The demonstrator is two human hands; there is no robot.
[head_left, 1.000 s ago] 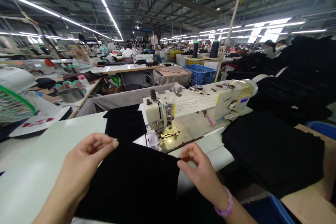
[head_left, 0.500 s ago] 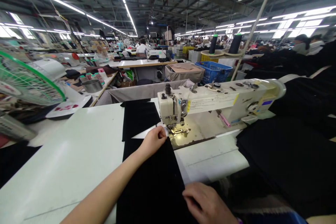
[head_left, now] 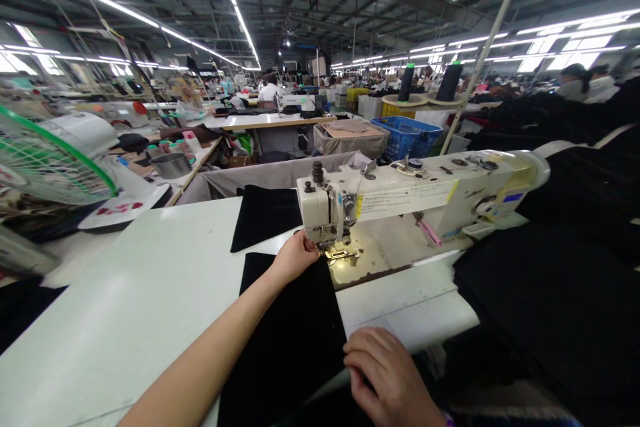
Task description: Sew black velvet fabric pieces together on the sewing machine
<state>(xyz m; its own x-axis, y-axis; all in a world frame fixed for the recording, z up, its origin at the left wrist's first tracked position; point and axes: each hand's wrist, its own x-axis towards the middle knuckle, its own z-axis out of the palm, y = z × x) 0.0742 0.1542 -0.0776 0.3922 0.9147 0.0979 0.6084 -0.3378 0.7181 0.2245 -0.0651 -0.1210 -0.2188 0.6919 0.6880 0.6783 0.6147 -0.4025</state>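
A black fabric panel [head_left: 295,327] runs from the table's front edge up to the presser foot of a white sewing machine [head_left: 400,190]. Right beside the foot, my left hand [head_left: 296,257] pinches the panel's upper right corner between thumb and fingers. My right hand [head_left: 387,373] is closed on the panel's right edge, lower down near the front of the table. Another black fabric piece [head_left: 265,217] lies beyond my left hand, behind the needle area, with white tabletop showing between the two. The needle tip is hard to make out.
A fan with a green rim [head_left: 55,153] stands to the left. Dark fabric [head_left: 550,313] is heaped on the right. Two black thread cones [head_left: 449,83] stand behind the machine, near a blue basket [head_left: 407,137]. Other people sit farther back.
The far black piece has shifted and turned, widening the white gap before the near panel. My right hand has moved slightly up with the panel's edge; my left hand stays by the foot.
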